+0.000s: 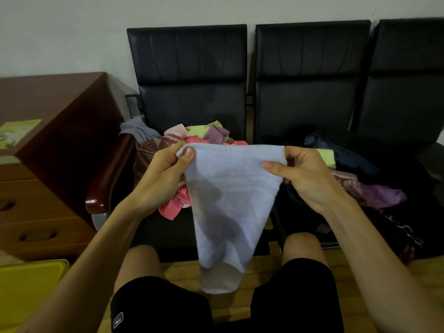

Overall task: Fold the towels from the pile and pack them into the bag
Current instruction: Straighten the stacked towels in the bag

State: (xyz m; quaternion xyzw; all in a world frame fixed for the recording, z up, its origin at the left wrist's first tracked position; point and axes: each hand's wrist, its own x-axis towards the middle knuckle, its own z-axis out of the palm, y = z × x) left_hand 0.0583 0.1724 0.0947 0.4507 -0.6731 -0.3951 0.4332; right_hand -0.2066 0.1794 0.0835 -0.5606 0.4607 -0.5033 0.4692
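Fingers (171,150) and thumb of our left hand (165,171) pinch one top corner of the pale blue towel (228,200), left of centre frame. Our right hand (305,176) grips the other corner right of centre, thumb on the near face and fingers hidden behind the cloth. The towel hangs between them at mid-frame, narrowing to a bunched, doubled-over tail low in the centre, above the wooden floor (269,258).

We see two risks. The tail looks twisted, so a fold made now would likely trap creases and leave the edges mismatched. Both grips also sit close to the hem, so a sharp shake might pull a corner free and drop it to the floor.

Both forearms rise from the lower corners, wrists level, hands apart with the top edge taut. Behind it lie the pile (206,135) on the middle seat (153,227) and, at right, the dark bag (355,162).
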